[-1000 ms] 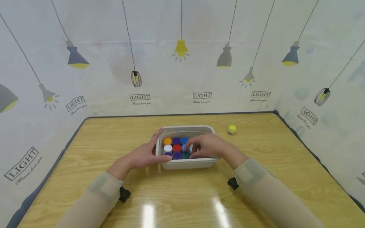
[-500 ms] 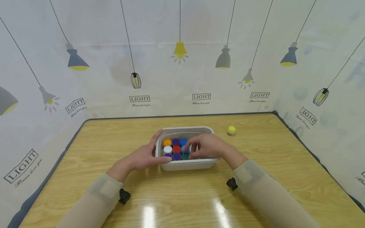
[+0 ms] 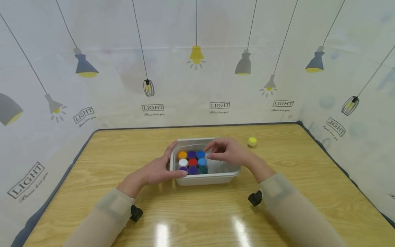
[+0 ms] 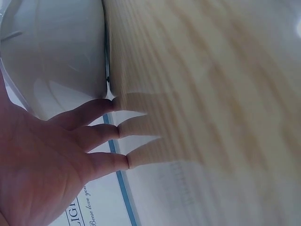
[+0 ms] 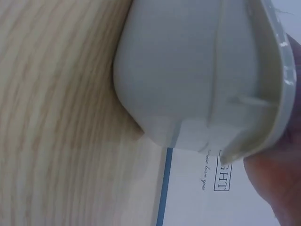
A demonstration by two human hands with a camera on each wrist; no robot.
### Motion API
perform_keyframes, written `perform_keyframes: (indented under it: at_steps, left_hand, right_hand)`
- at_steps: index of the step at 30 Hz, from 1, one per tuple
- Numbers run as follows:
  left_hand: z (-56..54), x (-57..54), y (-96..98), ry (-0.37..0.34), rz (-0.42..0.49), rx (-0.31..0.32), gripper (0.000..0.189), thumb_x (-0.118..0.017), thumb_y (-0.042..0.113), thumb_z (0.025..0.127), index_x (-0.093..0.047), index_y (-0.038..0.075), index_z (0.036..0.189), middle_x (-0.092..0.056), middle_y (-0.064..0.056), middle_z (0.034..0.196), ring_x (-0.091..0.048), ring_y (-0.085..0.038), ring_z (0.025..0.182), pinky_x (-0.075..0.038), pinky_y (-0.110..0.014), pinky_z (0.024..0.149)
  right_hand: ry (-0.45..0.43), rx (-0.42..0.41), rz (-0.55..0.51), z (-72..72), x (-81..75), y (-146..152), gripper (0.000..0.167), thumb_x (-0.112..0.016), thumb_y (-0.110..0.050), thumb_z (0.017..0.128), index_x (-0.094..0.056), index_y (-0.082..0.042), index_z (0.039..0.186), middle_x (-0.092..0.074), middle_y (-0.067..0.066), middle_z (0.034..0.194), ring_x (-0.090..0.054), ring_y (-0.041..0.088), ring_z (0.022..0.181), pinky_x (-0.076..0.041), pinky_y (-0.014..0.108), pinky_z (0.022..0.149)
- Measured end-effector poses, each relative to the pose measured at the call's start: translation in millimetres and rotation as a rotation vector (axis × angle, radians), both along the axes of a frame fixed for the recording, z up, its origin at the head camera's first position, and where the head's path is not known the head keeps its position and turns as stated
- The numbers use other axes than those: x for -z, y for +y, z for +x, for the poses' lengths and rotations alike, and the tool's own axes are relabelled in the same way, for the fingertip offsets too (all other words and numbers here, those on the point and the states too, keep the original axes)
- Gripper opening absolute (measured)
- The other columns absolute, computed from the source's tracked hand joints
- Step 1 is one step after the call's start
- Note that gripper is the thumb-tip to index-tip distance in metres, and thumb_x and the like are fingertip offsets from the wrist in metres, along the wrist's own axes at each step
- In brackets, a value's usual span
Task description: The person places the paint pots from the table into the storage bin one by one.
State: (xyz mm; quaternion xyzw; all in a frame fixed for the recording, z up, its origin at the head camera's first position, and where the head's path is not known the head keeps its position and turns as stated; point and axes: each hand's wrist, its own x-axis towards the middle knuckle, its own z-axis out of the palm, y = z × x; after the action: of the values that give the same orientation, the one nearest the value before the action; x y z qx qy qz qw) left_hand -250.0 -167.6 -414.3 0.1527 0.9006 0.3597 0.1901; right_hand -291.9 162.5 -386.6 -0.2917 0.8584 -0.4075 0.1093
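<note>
A white plastic tub (image 3: 202, 181) stands on the table, with several small jars in its left part, set in rows. Their lids are orange (image 3: 182, 155), white (image 3: 183, 162), red (image 3: 192, 162), light blue (image 3: 202, 162), dark green (image 3: 202, 169), blue and purple. My left hand (image 3: 155, 168) rests around the tub's left end, thumb along the near rim. In the left wrist view its straight, spread fingers (image 4: 101, 132) reach down to the table beside the tub. My right hand (image 3: 229, 151) hovers over the tub's right half, thumb and index finger apart, holding nothing.
A small jar with a yellow lid (image 3: 252, 142) stands on the wooden table (image 3: 197, 212), behind and right of the tub. A white wall covering (image 3: 185, 116) printed with lamps borders the table's back and sides.
My right hand has risen from the light blue and dark green lids and moved back and right. All the jars in the tub now show. My left hand stays at the tub.
</note>
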Motion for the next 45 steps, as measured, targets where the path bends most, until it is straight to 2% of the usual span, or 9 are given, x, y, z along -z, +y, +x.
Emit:
perform_keyframes:
  at_steps: [4, 10, 17, 24, 29, 37, 45]
  left_hand:
    - [1.4, 0.3, 0.0, -0.002, 0.005, 0.000, 0.124, -0.075, 0.076, 0.091, 0.009, 0.043, 0.175, -0.043, -0.025, 0.171, -0.054, -0.046, 0.147, -0.038, -0.069, 0.125]
    - [0.3, 0.5, -0.8, 0.005, 0.005, -0.003, 0.123, -0.075, 0.075, 0.091, 0.010, 0.045, 0.175, -0.043, -0.025, 0.171, -0.054, -0.046, 0.147, -0.038, -0.070, 0.124]
    - [1.0, 1.5, -1.2, -0.008, 0.015, -0.016, 0.124, -0.077, 0.075, 0.089, 0.007, 0.047, 0.175, -0.042, -0.021, 0.172, -0.053, -0.044, 0.149, -0.037, -0.069, 0.126]
    - [1.3, 1.5, -0.4, -0.014, 0.017, -0.018, 0.124, -0.077, 0.076, 0.089, 0.007, 0.048, 0.174, -0.040, -0.021, 0.174, -0.051, -0.046, 0.151, -0.035, -0.070, 0.126]
    - [0.5, 1.6, -0.4, -0.015, 0.007, -0.017, 0.124, -0.076, 0.077, 0.088, 0.008, 0.048, 0.174, -0.039, -0.022, 0.174, -0.049, -0.047, 0.153, -0.034, -0.071, 0.127]
    - [0.0, 3.0, -0.2, -0.011, 0.012, -0.018, 0.124, -0.076, 0.077, 0.089, 0.009, 0.048, 0.174, -0.039, -0.022, 0.174, -0.050, -0.046, 0.151, -0.035, -0.070, 0.127]
    - [-0.2, 3.0, 0.7, -0.015, 0.023, -0.018, 0.124, -0.077, 0.077, 0.088, 0.009, 0.049, 0.174, -0.041, -0.022, 0.173, -0.051, -0.046, 0.151, -0.035, -0.070, 0.127]
  right_hand:
    - [0.053, 0.087, -0.056, 3.9, -4.9, 11, 0.022, -0.082, -0.022, 0.101, -0.079, -0.014, 0.121, -0.074, 0.002, 0.094, -0.063, 0.022, 0.083, -0.051, 0.027, 0.072]
    - [0.086, 0.181, -0.053, 9.5, -5.6, 41, 0.023, -0.080, -0.023, 0.102, -0.079, -0.009, 0.121, -0.074, 0.002, 0.092, -0.063, 0.022, 0.083, -0.052, 0.027, 0.073]
    - [0.068, 0.255, -0.016, 16.4, 10.0, 89, 0.023, -0.079, -0.026, 0.104, -0.078, -0.012, 0.122, -0.073, 0.002, 0.093, -0.063, 0.015, 0.082, -0.052, 0.027, 0.071]
    - [0.059, 0.288, 0.003, 24.3, 22.6, 129, 0.025, -0.077, -0.024, 0.105, -0.077, -0.006, 0.122, -0.074, 0.005, 0.094, -0.064, 0.011, 0.081, -0.054, 0.027, 0.073]
    - [0.058, 0.320, 0.084, 26.7, 26.2, 147, 0.026, -0.076, -0.026, 0.106, -0.076, -0.007, 0.124, -0.074, 0.004, 0.095, -0.063, 0.010, 0.082, -0.053, 0.026, 0.073]
    - [0.051, 0.373, 0.163, 14.2, 28.5, 165, 0.031, -0.074, -0.032, 0.108, -0.075, -0.009, 0.128, -0.074, 0.005, 0.099, -0.062, 0.012, 0.083, -0.051, 0.028, 0.074]
    - [0.045, 0.431, 0.212, -14.3, 31.4, 170, 0.039, -0.071, -0.038, 0.109, -0.071, -0.010, 0.137, -0.073, 0.009, 0.110, -0.062, 0.018, 0.089, -0.051, 0.031, 0.074]
